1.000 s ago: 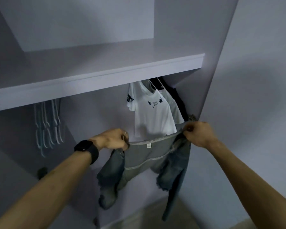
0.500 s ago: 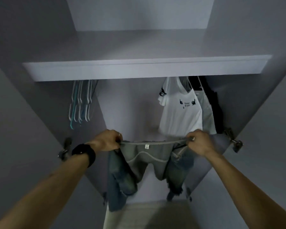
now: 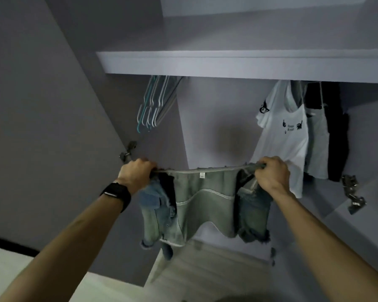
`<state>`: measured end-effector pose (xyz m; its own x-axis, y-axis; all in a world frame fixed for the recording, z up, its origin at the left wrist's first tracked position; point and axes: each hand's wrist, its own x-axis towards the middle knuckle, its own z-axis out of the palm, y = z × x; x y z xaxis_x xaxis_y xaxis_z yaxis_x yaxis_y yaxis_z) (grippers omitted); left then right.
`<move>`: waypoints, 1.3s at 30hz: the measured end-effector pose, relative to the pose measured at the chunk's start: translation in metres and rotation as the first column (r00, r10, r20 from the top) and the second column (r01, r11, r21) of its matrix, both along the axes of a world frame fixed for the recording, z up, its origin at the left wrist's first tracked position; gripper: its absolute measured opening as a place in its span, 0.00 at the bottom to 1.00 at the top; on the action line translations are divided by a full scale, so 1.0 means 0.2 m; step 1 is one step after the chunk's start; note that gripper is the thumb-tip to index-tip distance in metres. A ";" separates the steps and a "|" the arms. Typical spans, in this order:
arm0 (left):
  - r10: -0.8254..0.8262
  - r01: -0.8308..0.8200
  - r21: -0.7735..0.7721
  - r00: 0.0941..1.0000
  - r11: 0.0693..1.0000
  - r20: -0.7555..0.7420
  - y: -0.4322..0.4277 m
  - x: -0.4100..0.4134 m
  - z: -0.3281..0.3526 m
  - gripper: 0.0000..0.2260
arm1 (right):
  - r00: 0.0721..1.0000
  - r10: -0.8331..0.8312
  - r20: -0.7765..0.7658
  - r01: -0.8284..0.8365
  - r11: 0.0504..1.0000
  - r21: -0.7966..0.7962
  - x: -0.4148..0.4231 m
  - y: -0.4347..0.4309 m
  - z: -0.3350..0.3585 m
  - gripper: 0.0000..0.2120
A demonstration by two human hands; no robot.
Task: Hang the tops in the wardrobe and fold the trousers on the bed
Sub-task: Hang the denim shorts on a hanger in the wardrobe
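head view, left to right: the empty hangers have slid toward the middle of the frame since a second ago, so the person has turned left. left hand and right hand stay fisted, fingers curled tight on the denim garment, stretched between them before the wardrobe shelf. white t-shirt already hangs right. a hanger seems next.

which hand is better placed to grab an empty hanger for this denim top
Left, probably. The empty hangers hang at the left end under the shelf, above the left hand. The right hand is beside the white t-shirt, farther away. Both hands grip the denim top, so the right must hold it alone.
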<state>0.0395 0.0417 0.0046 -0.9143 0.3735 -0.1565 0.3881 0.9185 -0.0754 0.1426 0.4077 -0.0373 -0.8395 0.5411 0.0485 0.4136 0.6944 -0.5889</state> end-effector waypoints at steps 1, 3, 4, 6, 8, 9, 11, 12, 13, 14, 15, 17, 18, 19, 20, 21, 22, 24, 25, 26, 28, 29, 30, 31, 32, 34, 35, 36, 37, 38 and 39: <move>0.035 -0.035 -0.001 0.997 0.999 0.069 -0.03 0.01 0.01 0.08 | 1.000 0.019 0.009 -0.019 1.000 -0.016 0.00 -0.01 0.00 0.11; 0.136 -0.197 0.187 0.946 0.962 0.295 -0.06 0.05 0.00 0.06 | 0.999 0.049 0.019 -0.048 0.997 -0.064 0.01 -0.04 0.00 0.10; 0.177 -0.313 0.318 0.903 0.895 0.393 -0.06 0.07 0.00 0.06 | 0.998 0.056 0.016 -0.054 0.994 -0.099 0.01 -0.07 -0.01 0.09; 0.220 -0.495 0.544 0.842 0.677 0.493 -0.03 0.12 0.01 0.07 | 0.997 0.075 0.025 -0.069 0.983 -0.169 0.00 -0.11 -0.01 0.07; 0.175 -0.620 0.620 0.760 0.481 0.626 -0.02 0.15 0.02 0.14 | 0.994 0.094 0.051 -0.079 0.969 -0.233 -0.02 -0.13 -0.01 0.08; 0.129 -0.662 0.577 0.703 0.479 0.699 -0.02 0.18 0.02 0.18 | 0.993 0.094 0.066 -0.074 0.961 -0.265 -0.04 -0.14 -0.01 0.08; 0.093 -0.635 0.382 0.584 0.672 0.806 -0.01 0.23 0.01 0.24 | 0.993 0.094 0.073 -0.066 0.944 -0.325 -0.05 -0.14 -0.01 0.10; 0.117 -0.576 0.261 0.536 0.775 0.836 -0.01 0.25 0.00 0.25 | 0.992 0.100 0.076 -0.067 0.936 -0.346 -0.06 -0.13 0.00 0.13; 0.149 -0.525 0.168 0.508 0.834 0.848 -0.01 0.28 -0.02 0.24 | 0.991 0.108 0.080 -0.071 0.928 -0.365 -0.07 -0.12 0.00 0.16; 0.174 -0.509 0.122 0.494 0.852 0.852 -0.01 0.31 -0.06 0.23 | 0.989 0.121 0.085 -0.081 0.922 -0.380 -0.07 -0.11 0.00 0.19; 0.196 -0.532 0.113 0.490 0.839 0.849 -0.02 0.32 -0.09 0.21 | 0.986 0.140 0.092 -0.093 0.913 -0.397 -0.08 -0.09 0.01 0.22; 0.228 -0.623 0.161 0.497 0.766 0.837 -0.04 0.34 -0.17 0.18 | 0.977 0.179 0.116 -0.108 0.885 -0.453 -0.08 -0.08 0.02 0.27; 0.229 -0.662 0.199 0.501 0.723 0.835 -0.05 0.34 -0.19 0.16 | 0.972 0.199 0.124 -0.115 0.866 -0.487 -0.07 -0.08 0.01 0.28; 0.215 -0.696 0.237 0.495 0.678 0.842 -0.05 0.34 -0.20 0.15 | 0.967 0.220 0.131 -0.124 0.850 -0.512 -0.07 -0.07 0.00 0.29; 0.186 -0.727 0.274 0.484 0.629 0.855 -0.06 0.34 -0.21 0.15 | 0.961 0.239 0.140 -0.132 0.840 -0.526 -0.07 -0.07 -0.01 0.29; 0.152 -0.753 0.307 0.472 0.582 0.869 -0.08 0.33 -0.22 0.16 | 0.957 0.250 0.149 -0.134 0.834 -0.535 -0.08 -0.07 -0.02 0.28; 0.118 -0.776 0.334 0.459 0.535 0.880 -0.09 0.33 -0.23 0.17 | 0.956 0.249 0.154 -0.127 0.826 -0.549 -0.09 -0.07 -0.03 0.24; 0.076 -0.814 0.356 0.435 0.458 0.897 -0.11 0.32 -0.24 0.16 | 0.958 0.226 0.178 -0.089 0.821 -0.564 -0.11 -0.07 -0.05 0.15; 0.071 -0.825 0.362 0.432 0.434 0.899 -0.12 0.31 -0.25 0.14 | 0.957 0.214 0.196 -0.073 0.831 -0.551 -0.11 -0.08 -0.06 0.11; 0.072 -0.833 0.371 0.436 0.411 0.897 -0.13 0.31 -0.26 0.12 | 0.954 0.207 0.216 -0.065 0.848 -0.526 -0.11 -0.09 -0.06 0.08; 0.083 -0.853 0.400 0.450 0.336 0.889 -0.14 0.29 -0.28 0.10 | 0.936 0.232 0.266 -0.095 0.891 -0.444 -0.11 -0.10 -0.05 0.03; 0.087 -0.867 0.414 0.452 0.277 0.888 -0.14 0.29 -0.29 0.09 | 0.917 0.267 0.296 -0.140 0.911 -0.389 -0.11 -0.11 -0.05 0.02; 0.081 -0.882 0.422 0.446 0.211 0.891 -0.15 0.28 -0.29 0.08 | 0.895 0.309 0.321 -0.198 0.922 -0.333 -0.11 -0.11 -0.05 0.03; 0.061 -0.894 0.422 0.435 0.151 0.898 -0.16 0.28 -0.29 0.09 | 0.877 0.346 0.335 -0.258 0.925 -0.280 -0.12 -0.11 -0.07 0.06; 0.031 -0.904 0.415 0.420 0.105 0.907 -0.17 0.27 -0.29 0.09 | 0.864 0.373 0.337 -0.309 0.923 -0.229 -0.12 -0.12 -0.10 0.08; -0.044 -0.919 0.388 0.386 0.066 0.921 -0.19 0.25 -0.29 0.11 | 0.858 0.409 0.311 -0.381 0.912 -0.151 -0.11 -0.12 -0.12 0.06; -0.087 -0.925 0.374 0.368 0.065 0.926 -0.20 0.24 -0.28 0.13 | 0.858 0.420 0.297 -0.400 0.908 -0.126 -0.11 -0.12 -0.12 0.04; -0.135 -0.926 0.368 0.356 0.079 0.925 -0.21 0.23 -0.28 0.14 | 0.860 0.424 0.285 -0.410 0.905 -0.109 -0.12 -0.11 -0.12 0.03; -0.173 -0.916 0.384 0.362 0.114 0.916 -0.23 0.23 -0.28 0.15 | 0.867 0.424 0.263 -0.412 0.906 -0.100 -0.13 -0.11 -0.11 0.03; -0.185 -0.889 0.425 0.395 0.168 0.900 -0.25 0.22 -0.28 0.16 | 0.880 0.418 0.225 -0.406 0.908 -0.099 -0.14 -0.10 -0.10 0.04; -0.163 -0.845 0.479 0.451 0.238 0.877 -0.26 0.21 -0.28 0.14 | 0.896 0.411 0.169 -0.396 0.911 -0.116 -0.15 -0.10 -0.09 0.05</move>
